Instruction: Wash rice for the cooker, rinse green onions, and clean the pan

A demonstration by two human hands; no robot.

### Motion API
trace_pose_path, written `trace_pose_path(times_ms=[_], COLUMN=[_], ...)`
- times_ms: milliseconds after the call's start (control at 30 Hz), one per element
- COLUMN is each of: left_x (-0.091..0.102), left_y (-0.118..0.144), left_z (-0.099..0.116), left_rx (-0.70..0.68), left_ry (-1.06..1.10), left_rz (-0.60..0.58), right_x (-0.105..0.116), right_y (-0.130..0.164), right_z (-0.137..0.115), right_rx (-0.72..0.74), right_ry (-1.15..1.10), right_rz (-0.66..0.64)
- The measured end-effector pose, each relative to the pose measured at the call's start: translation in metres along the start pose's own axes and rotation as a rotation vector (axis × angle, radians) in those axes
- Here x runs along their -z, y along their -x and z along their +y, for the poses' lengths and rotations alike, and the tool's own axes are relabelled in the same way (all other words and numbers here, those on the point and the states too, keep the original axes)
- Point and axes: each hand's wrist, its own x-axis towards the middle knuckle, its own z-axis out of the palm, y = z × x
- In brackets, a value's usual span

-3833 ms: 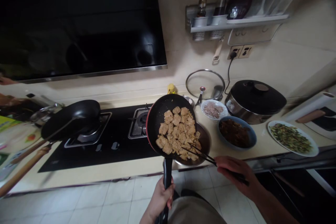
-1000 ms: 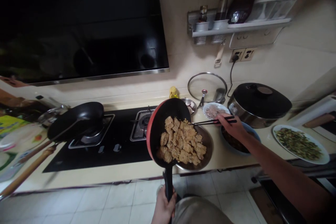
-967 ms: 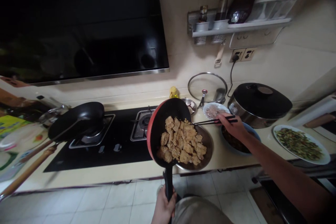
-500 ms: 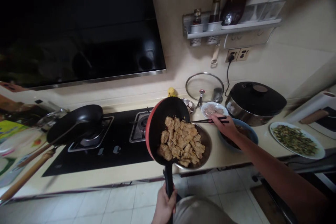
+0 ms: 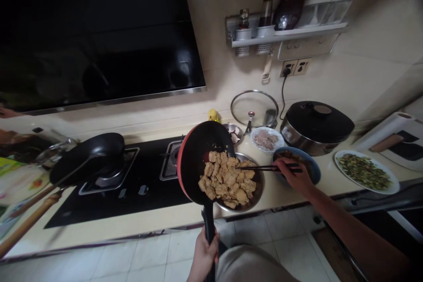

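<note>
From the head view, the left hand (image 5: 204, 253) has its grip clamped on the black handle of a frying pan (image 5: 198, 158), tilted with its lower rim over a metal bowl (image 5: 256, 191) on the tabletop (image 5: 132, 222), and fried pieces (image 5: 228, 178) lie heaped across the pan's low edge and into the bowl. The right hand (image 5: 295, 176) has its grip closed on 2 dark chopsticks (image 5: 264, 168), whose tips reach level into the heap. Just behind that hand sits a blue bowl (image 5: 312, 169) of dark food, with a black wok (image 5: 89, 156) on the left burner.
</note>
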Motion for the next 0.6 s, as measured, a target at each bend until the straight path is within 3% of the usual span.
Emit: trace_pose_path(times_ms=[133,233,400,533,600], left_x=[0.004,0.007,0.006,0.003,0.002], left_y=[0.000,0.000,0.000,-0.001,-0.001], left_z=[0.001,0.002,0.008,0.012,0.012], left_rx=[-0.012,-0.022,-0.043,-0.061,-0.061], left_ry=[-0.015,-0.019,0.020,-0.024,-0.046], left_rz=[-0.007,-0.005,-0.027,-0.037,-0.029], right_x=[0.015,0.021,0.020,0.015,0.006], right_y=[0.012,0.023,0.037,0.040,0.042], right_z=[-0.006,-0.005,0.000,-0.017,-0.027], right_rx=[0.063,0.143,0.197,0.281,0.358], right_ry=[0.072,0.212,0.254,0.199,0.144], right_rz=[0.190,0.259,0.175,0.164,0.046])
